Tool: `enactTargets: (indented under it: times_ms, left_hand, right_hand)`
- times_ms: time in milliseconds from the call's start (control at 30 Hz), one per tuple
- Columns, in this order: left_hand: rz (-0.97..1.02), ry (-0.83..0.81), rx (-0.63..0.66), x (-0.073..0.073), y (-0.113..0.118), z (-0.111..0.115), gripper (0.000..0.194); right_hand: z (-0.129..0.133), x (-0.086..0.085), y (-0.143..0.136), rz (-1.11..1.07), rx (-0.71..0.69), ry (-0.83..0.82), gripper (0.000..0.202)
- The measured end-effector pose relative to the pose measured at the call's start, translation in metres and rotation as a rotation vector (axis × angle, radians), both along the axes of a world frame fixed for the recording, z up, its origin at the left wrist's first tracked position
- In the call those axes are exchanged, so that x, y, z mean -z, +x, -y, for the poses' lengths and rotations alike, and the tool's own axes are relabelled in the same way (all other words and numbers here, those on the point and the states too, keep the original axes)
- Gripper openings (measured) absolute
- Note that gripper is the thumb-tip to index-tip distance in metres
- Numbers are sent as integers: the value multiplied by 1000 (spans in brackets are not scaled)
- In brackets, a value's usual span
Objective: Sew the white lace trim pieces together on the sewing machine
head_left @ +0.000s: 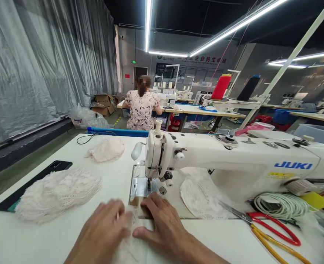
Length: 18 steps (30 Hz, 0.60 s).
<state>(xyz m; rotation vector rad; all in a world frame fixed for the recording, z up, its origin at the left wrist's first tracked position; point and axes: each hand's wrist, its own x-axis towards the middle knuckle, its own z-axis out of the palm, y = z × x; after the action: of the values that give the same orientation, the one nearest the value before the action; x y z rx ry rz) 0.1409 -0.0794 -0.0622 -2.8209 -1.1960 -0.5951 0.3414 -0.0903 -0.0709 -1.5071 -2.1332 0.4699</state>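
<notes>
A narrow strip of white lace fabric (134, 220) lies in front of the needle of the white sewing machine (157, 157). My left hand (102, 227), blurred by movement, is at the strip's left side with its fingers curled in and closed on the edge. On the right of the strip, my right hand (163, 222) rests with fingers laid forward, close before the presser foot (149, 185), and the thumb apart. Beyond the needle, under the machine arm, more white lace (199, 194) is spread out. Both hands partly cover the strip.
Red-and-yellow-handled scissors (272, 227) lie at right, near a coil of pale green cord (281, 205). At left, a lace pile (58, 194) partly covers a dark phone-like object (59, 165); another lace bundle (106, 149) sits behind. A co-worker (142, 106) sits ahead, back turned.
</notes>
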Motion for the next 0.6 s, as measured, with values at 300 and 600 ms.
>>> enactTargets:
  times_ms: [300, 600]
  left_hand:
    - [309, -827, -52, -31, -7, -26, 24]
    - [656, -1309, 99, -34, -30, 54, 45]
  right_hand:
    - [7, -12, -9, -544, -73, -264, 9]
    - [82, -39, -12, -975, -210, -622, 34]
